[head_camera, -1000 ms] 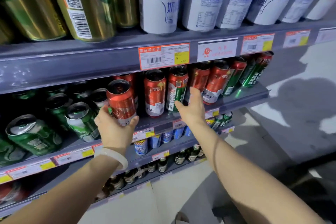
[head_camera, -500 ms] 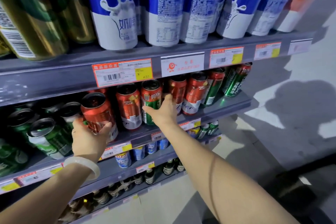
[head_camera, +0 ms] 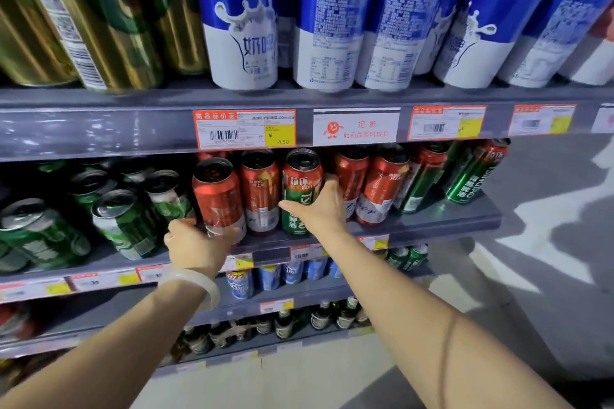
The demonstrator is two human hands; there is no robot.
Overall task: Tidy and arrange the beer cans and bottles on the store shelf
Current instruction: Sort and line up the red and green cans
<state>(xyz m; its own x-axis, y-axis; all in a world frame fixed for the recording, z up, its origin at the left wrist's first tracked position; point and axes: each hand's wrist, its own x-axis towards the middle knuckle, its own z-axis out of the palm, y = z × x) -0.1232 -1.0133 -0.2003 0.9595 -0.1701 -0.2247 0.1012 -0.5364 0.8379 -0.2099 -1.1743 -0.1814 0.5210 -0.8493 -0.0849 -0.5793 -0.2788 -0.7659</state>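
While both hands are up on the middle shelf (head_camera: 432, 226), the action's on two cans standing upright, long axis vertical, tops pointing up. The left hand (head_camera: 196, 247) has its grip wrapped round the bottom of a red can (head_camera: 217, 197) at the front edge, thumb on the right side, fingers curling behind on the left. Just right of it sits another red can (head_camera: 260, 191), and next over is a red-and-green can (head_camera: 300, 191) that the right hand (head_camera: 319, 209) is gripping from its right side, thumb across the lower front. More red cans (head_camera: 382, 189) carry on to the right, then green cans (head_camera: 471, 176) at the far right end. Left of the hands are green cans with silver tops (head_camera: 126, 222). A white bangle (head_camera: 196, 282) is on the left wrist. The shelf above holds blue-and-white cans (head_camera: 335, 20) and gold cans (head_camera: 109, 20), with an orange price tag (head_camera: 246, 128) on its front rail.
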